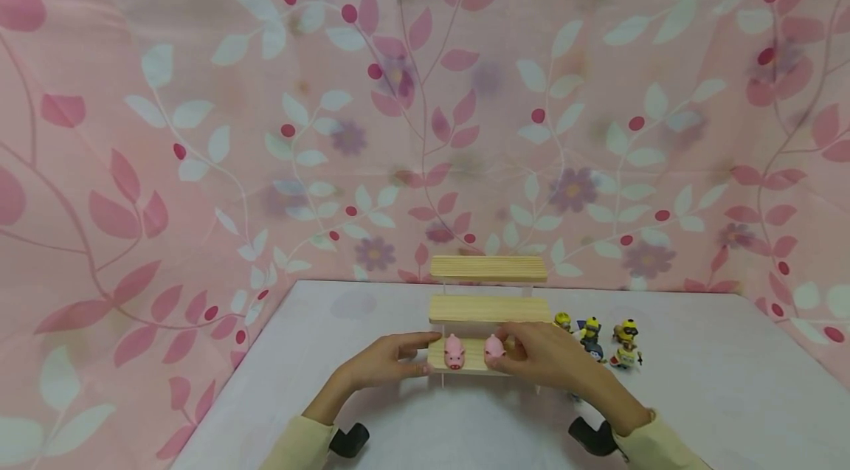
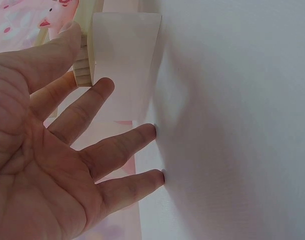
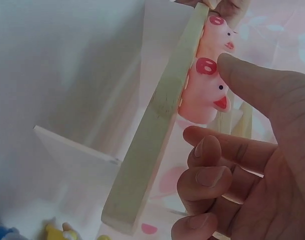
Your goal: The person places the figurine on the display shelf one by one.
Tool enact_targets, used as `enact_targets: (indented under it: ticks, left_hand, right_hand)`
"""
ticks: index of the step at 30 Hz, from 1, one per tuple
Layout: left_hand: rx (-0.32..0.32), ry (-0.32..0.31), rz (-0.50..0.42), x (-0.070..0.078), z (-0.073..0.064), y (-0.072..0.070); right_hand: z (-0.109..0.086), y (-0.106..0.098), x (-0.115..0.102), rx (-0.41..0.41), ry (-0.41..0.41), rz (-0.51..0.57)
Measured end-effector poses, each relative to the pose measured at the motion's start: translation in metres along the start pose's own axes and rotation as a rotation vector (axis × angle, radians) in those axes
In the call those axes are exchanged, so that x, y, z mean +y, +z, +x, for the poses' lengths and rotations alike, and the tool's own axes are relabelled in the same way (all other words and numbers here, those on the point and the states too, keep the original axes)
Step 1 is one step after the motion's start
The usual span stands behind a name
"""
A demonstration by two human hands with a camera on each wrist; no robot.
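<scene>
A small three-tier stand with wooden shelves stands on the table. Two pink toy pigs sit on its lowest shelf (image 1: 471, 361), a left pig (image 1: 454, 352) and a right pig (image 1: 493, 349). My left hand (image 1: 388, 361) holds that shelf's left end between thumb and index finger; in the left wrist view its other fingers spread out, two tips at the white tabletop (image 2: 232, 150). My right hand (image 1: 547, 356) has thumb and index finger around the right pig (image 3: 200, 95), its other fingers curled beside the shelf's edge (image 3: 152, 115).
Above are the middle shelf (image 1: 489, 309) and the top shelf (image 1: 488, 268). Several small yellow figures (image 1: 626, 333) stand on the table right of the stand, partly behind my right hand. A pink floral cloth (image 1: 425, 123) hangs behind the table.
</scene>
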State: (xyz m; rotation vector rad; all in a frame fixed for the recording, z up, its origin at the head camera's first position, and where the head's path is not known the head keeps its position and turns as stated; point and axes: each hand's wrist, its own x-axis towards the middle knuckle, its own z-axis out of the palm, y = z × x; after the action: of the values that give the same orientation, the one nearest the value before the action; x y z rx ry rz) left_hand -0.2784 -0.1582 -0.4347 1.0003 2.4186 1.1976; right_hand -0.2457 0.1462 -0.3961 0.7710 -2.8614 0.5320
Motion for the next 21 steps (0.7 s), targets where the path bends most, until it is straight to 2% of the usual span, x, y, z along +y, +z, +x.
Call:
enact_targets:
  ticks: [8, 17, 21]
  left_hand:
    - [-0.006, 0.0, -0.016, 0.004, 0.0, 0.0]
    - [0.007, -0.009, 0.021, 0.003, -0.001, -0.001]
    - [0.002, 0.007, 0.013, 0.002, 0.0, -0.001]
  right_hand:
    - [-0.014, -0.009, 0.004, 0.022, 0.057, 0.006]
    - [-0.029, -0.016, 0.014, 0.035, 0.057, -0.036]
    - [-0.036, -0.016, 0.019, 0.058, 0.025, -0.038]
